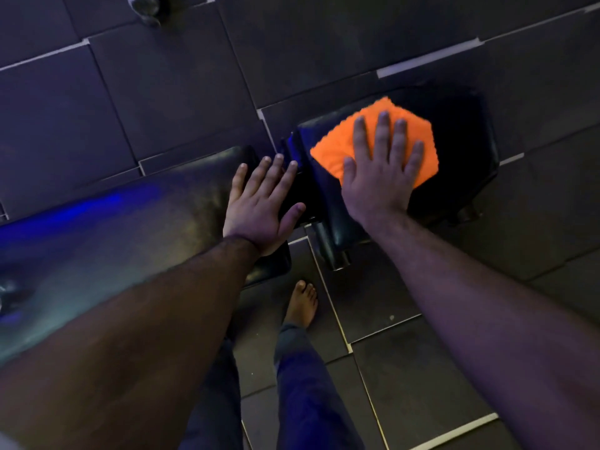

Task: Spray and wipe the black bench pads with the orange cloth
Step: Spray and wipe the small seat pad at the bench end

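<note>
An orange cloth lies spread on the smaller black bench pad at the right. My right hand presses flat on the cloth, fingers spread, covering its near corner. My left hand rests flat and empty on the right end of the long black bench pad, fingertips reaching the gap between the two pads. No spray bottle is visible for certain.
Dark floor tiles with pale grout lines surround the bench. My bare foot and trouser legs stand just below the gap between the pads. A shiny metal object sits on the floor at the top left. A bench leg shows under the small pad.
</note>
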Available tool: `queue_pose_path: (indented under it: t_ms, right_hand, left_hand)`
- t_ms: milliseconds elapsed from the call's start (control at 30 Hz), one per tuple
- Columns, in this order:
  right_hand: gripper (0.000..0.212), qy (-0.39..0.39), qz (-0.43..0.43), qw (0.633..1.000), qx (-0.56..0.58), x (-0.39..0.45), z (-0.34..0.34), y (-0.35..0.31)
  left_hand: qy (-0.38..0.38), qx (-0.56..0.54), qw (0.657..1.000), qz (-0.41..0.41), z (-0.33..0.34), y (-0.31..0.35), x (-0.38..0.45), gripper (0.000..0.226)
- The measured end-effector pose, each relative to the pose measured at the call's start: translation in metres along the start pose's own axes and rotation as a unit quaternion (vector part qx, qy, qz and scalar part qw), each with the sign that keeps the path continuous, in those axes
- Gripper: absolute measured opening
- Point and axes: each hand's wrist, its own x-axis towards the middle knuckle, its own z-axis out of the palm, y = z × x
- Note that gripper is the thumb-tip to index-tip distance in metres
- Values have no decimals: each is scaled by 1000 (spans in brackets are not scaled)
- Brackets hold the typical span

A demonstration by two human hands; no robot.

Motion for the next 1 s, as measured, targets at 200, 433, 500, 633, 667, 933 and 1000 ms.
queue_pose_path:
  t_ms: [200,433,500,633,667,933,1000]
  right_hand:
    - [70,-19,-119,992,-22,1,2,-19]
    - [74,-23,-113,993,-24,-57,2,38]
    - [76,-19,-62,998,-18,-31,0,20]
    - [72,-24,-50,998,-2,29,-2,-28]
    - [71,-30,-73,997,-6,34,-1,-35]
    - [81,-34,-149,988,-17,-91,10,23]
    - [79,-29,-91,995,2,-104,9,53]
  left_hand:
    - [1,-18,1000,0,-4,2,0,77]
    - [-15,-24,1000,-10,-7,3,-1,79]
    - [-9,-28,999,-14,-4,3,0,82]
    - [27,-43,999,-15,0,2,-2,88]
    - [31,-48,998,-15,0,1,-2,88]
    - [18,-46,999,-16,-7,5,1,81]
    - [13,-41,999,-17,-6,4,0,81]
